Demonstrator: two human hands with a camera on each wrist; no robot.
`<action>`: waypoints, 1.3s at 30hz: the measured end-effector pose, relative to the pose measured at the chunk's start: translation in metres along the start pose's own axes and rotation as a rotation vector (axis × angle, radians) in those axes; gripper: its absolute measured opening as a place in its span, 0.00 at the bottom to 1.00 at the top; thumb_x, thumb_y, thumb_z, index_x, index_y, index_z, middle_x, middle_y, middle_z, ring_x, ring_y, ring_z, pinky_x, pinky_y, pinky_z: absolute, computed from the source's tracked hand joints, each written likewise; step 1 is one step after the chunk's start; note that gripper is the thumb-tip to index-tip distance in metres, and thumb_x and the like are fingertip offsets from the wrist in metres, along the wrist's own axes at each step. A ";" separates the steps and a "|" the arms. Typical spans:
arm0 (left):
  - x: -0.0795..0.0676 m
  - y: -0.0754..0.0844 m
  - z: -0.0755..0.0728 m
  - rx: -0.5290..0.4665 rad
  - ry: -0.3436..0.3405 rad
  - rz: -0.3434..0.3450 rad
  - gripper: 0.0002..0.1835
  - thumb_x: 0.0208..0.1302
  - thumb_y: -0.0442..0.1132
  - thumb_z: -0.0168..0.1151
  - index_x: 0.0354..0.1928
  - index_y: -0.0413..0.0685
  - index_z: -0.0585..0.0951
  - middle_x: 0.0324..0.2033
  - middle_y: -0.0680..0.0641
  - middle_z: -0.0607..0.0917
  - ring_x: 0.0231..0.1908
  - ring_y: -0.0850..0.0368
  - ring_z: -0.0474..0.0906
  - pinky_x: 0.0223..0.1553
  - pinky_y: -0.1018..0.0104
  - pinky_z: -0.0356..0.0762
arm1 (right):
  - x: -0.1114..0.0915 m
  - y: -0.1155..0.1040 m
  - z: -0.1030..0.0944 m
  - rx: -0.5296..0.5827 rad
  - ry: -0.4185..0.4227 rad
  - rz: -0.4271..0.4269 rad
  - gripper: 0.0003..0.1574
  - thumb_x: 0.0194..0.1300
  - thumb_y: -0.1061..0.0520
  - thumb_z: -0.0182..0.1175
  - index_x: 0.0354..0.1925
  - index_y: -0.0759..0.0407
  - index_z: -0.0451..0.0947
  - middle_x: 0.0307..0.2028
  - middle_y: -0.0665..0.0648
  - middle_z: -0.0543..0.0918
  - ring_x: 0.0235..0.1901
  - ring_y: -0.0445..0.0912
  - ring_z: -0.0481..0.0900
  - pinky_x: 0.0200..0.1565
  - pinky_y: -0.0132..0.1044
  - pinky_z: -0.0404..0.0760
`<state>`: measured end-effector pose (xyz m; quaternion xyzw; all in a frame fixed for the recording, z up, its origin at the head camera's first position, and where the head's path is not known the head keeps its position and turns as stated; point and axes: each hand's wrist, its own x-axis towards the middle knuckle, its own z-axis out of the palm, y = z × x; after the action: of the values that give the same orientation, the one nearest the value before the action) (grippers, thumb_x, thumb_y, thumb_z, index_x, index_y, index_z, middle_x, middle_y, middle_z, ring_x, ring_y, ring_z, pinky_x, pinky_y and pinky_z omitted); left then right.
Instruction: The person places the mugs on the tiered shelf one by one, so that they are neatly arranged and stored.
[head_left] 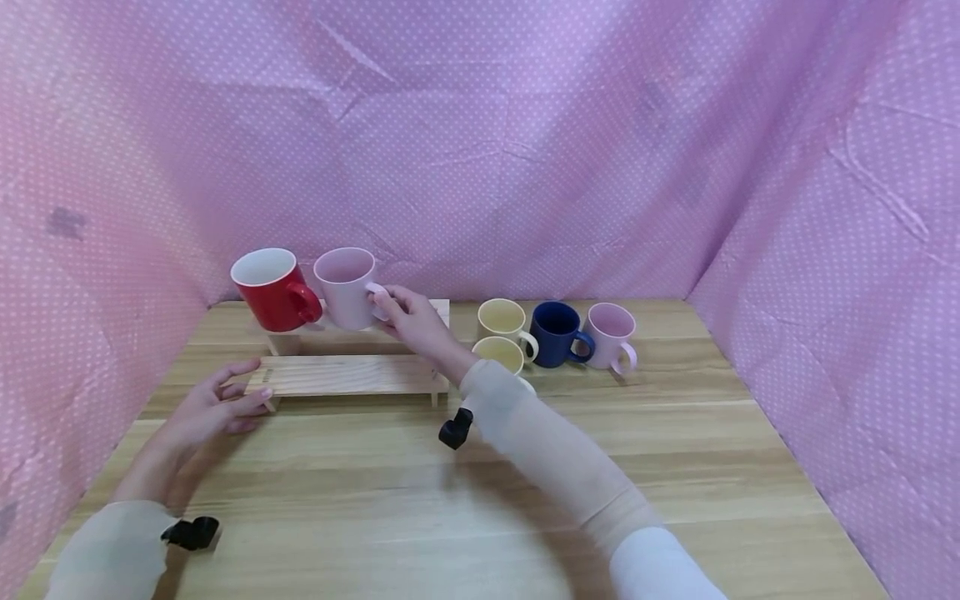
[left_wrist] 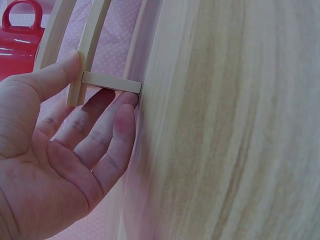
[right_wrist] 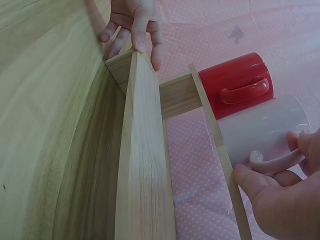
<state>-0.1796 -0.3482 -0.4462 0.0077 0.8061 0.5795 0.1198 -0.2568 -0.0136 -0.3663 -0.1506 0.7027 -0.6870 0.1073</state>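
Observation:
A two-tier wooden rack (head_left: 345, 375) stands at the left of the table, and my left hand (head_left: 217, 407) grips the left end of its lower shelf. In the left wrist view the thumb (left_wrist: 59, 75) lies against the shelf edge, with the fingers curled near the short leg (left_wrist: 111, 81). My right hand (head_left: 420, 325) pinches the handle of a pale pink mug (head_left: 347, 287), fingers wrapped at the handle in the right wrist view. That mug is upright at the upper shelf (right_wrist: 227, 172), close beside a red mug (head_left: 273, 292) with a white inside.
Right of the rack stand two pale yellow mugs (head_left: 501, 318), one in front of the other, a dark blue mug (head_left: 553, 337) and another pink mug (head_left: 609, 333). My right forearm partly covers the front yellow one. Pink dotted cloth (head_left: 480, 150) hangs around the wooden table (head_left: 360, 500).

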 end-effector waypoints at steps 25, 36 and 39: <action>0.006 -0.003 -0.004 -0.068 -0.010 0.005 0.28 0.72 0.39 0.64 0.67 0.60 0.62 0.43 0.56 0.86 0.42 0.57 0.87 0.42 0.60 0.87 | -0.004 0.001 -0.007 -0.008 -0.027 -0.019 0.22 0.80 0.49 0.52 0.65 0.56 0.76 0.62 0.58 0.79 0.59 0.48 0.78 0.57 0.46 0.81; 0.008 0.002 0.000 -0.015 -0.008 -0.045 0.38 0.71 0.46 0.66 0.73 0.48 0.55 0.51 0.42 0.83 0.44 0.54 0.87 0.46 0.59 0.86 | -0.017 0.002 -0.022 0.066 -0.052 0.036 0.25 0.78 0.58 0.55 0.69 0.56 0.69 0.64 0.62 0.78 0.63 0.53 0.77 0.61 0.52 0.77; 0.003 0.002 -0.002 -0.023 0.003 -0.041 0.37 0.71 0.45 0.66 0.72 0.49 0.56 0.48 0.46 0.84 0.44 0.54 0.87 0.45 0.58 0.86 | -0.023 -0.001 -0.026 0.088 -0.083 0.028 0.27 0.78 0.61 0.55 0.71 0.54 0.67 0.66 0.63 0.75 0.64 0.52 0.76 0.60 0.50 0.78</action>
<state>-0.1836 -0.3491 -0.4440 -0.0113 0.7995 0.5862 0.1306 -0.2445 0.0192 -0.3654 -0.1643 0.6686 -0.7090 0.1524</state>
